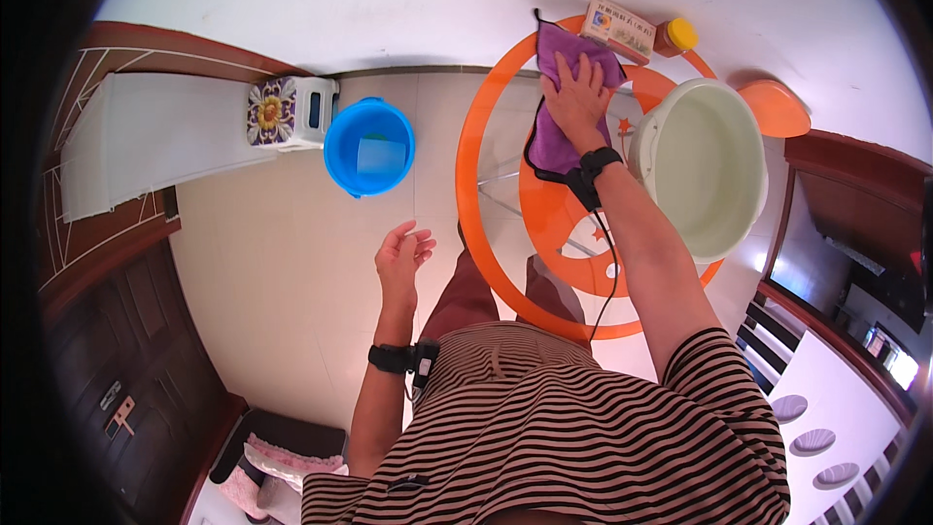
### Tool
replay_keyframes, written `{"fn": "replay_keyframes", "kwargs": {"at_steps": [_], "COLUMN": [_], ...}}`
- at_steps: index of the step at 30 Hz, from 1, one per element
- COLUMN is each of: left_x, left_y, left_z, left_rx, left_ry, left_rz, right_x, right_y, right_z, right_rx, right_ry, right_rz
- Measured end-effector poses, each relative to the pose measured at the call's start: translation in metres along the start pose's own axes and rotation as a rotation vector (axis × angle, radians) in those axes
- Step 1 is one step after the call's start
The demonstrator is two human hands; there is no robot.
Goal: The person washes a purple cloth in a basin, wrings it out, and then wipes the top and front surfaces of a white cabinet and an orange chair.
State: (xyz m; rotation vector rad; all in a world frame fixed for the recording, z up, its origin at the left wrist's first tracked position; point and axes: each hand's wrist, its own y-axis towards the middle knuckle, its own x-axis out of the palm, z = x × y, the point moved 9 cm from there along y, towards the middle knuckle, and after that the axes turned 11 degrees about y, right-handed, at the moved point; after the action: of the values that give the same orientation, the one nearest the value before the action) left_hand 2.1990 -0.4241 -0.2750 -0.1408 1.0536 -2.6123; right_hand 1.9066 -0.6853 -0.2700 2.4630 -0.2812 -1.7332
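Note:
My right hand (579, 98) lies flat with spread fingers on a purple cloth (554, 142) edged in black. That cloth rests on a round glass table with an orange rim (470, 160). Just right of the hand, a pale green plastic basin (711, 168) stands on the table. Beyond the fingertips are a printed cardboard box (618, 29) and a jar with a yellow lid (682, 34). My left hand (405, 255) hangs in the air left of the table, its fingers loosely curled and holding nothing.
A blue bucket (369, 147) with something pale inside stands on the floor, beside a white plastic stool (315, 113) with a flowered top. An orange seat (774, 109) is by the wall, right of the table. A dark door (138, 350) is at the left.

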Motion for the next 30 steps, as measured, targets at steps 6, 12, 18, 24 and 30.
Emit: {"fn": "replay_keyframes", "kwargs": {"at_steps": [6,12,18,24,30], "left_x": [0.000,0.004,0.012,0.015,0.037], "left_y": [0.002,-0.001,-0.010,-0.037,-0.078], "left_z": [0.008,0.009,-0.002,-0.016,-0.055], "left_rx": [0.023,0.022,0.016,0.036,0.019], "left_ry": [0.007,0.004,0.007,0.009,0.013], "left_rz": [-0.003,-0.015,-0.037,0.007,0.078], "right_x": [0.003,-0.001,-0.012,-0.040,-0.070], "right_y": [-0.015,-0.064,-0.142,-0.226,-0.299], "right_z": [-0.058,-0.093,-0.109,-0.096,-0.050], "right_rx": [-0.318,-0.593,-0.791,-0.957,-1.028], "right_ry": [0.124,0.166,0.240,0.404,0.466], "right_rz": [-0.064,-0.236,-0.480,-0.711,-0.818]}}
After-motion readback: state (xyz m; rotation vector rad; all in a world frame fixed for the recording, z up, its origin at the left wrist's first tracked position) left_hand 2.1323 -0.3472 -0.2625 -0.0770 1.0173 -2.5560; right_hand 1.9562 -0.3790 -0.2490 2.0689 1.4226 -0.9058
